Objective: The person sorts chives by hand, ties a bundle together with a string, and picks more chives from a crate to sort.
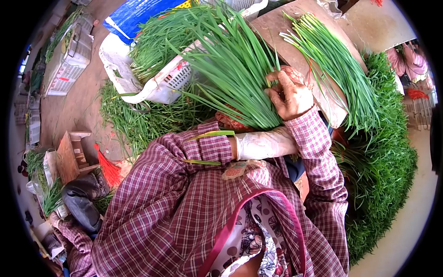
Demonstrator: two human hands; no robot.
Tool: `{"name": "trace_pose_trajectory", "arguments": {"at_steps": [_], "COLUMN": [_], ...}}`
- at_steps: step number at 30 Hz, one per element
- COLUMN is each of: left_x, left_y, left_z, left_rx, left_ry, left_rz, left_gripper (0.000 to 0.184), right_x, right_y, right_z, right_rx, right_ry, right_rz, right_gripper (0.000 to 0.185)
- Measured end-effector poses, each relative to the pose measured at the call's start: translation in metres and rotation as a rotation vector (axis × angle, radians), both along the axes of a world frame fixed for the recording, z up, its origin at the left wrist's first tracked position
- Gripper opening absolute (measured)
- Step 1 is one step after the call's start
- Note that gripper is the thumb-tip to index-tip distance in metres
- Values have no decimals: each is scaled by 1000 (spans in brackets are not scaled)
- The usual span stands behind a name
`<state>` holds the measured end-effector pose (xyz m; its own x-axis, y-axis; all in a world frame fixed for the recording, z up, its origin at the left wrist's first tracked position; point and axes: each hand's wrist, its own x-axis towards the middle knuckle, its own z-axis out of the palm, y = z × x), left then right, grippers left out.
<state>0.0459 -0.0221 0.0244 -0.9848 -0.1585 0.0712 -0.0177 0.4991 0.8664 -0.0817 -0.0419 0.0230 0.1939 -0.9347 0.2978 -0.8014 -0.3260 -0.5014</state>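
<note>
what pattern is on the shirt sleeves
The shirt sleeves are purplish-red with a white check, clearest in the head view.

Maroon-and-white plaid on the sleeves (311, 134), bright pink neckline trim (295, 214).

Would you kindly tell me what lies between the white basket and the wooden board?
A bunch of long green leaves lies between the white basket and the wooden board, as the head view shows.

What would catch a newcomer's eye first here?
Probably the long green leaves fanned across the upper centre, with the right hand at their edge. Next, the paler-stemmed bundle on the board at upper right, and the bright red strands at the left.
</note>
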Motion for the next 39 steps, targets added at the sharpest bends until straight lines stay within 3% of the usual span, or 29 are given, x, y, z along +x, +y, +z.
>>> {"name": "trace_pose_trajectory", "arguments": {"at_steps": [2,3,5,7,9,10,11,14,15,18,20,22,24,25,26,27,30,33,35,39], "left_x": [-14,-16,-15,-6,-15,-29,-25,7,13,19,18,12,15,11,6,12,10,14,12,13], "left_y": [5,6,3,2,-1,-1,-2,2,4,5,2,1,-4,2,5,4,8,5,6,6], "left_z": [-29,-34,-24,-9,-7,-13,-20,-46,-50,-48,-28,-27,-12,-46,-68,-72,-80,-67,-56,-41], "left_rx": [-213,-213,-215,-121,-152,-279,-284,32,140,187,99,238,161,233,306,132,150,112,262,211], "left_ry": [259,262,81,124,-37,-242,-243,181,323,349,386,350,43,150,261,325,284,230,197,231], "left_rz": [65,63,15,25,-48,-126,-123,-82,-75,-66,-52,-57,-111,-111,-123,-113,-125,-157,-163,-145], "left_gripper": [41,41,41,42,44,46,46,40,38,36,35,36,37,38,39,40,41,42,45,46], "right_x": [-3,-5,-6,-7,-8,-10,-10,-8,-5,-4,-3,-3,-8,-10,-13,-14,-13,-10,-9,-8], "right_y": [0,1,3,4,9,11,12,20,24,28,30,27,27,26,28,28,28,29,30,30], "right_z": [0,0,0,1,6,5,6,19,20,12,5,0,0,2,-1,-3,-1,4,8,10], "right_rx": [-6,-12,-56,-112,-139,-199,-262,-311,-269,-169,264,368,621,761,762,817,912,948,982,926], "right_ry": [-33,-9,-33,-44,-1,17,29,30,-7,-129,-485,-619,-808,-874,-877,-868,-848,-793,-892,-1020], "right_rz": [39,39,30,35,11,27,73,233,236,296,160,109,93,53,85,59,47,55,46,119], "right_gripper": [19,18,13,6,6,8,9,11,10,8,7,7,7,7,7,8,13,15,13,13]}}
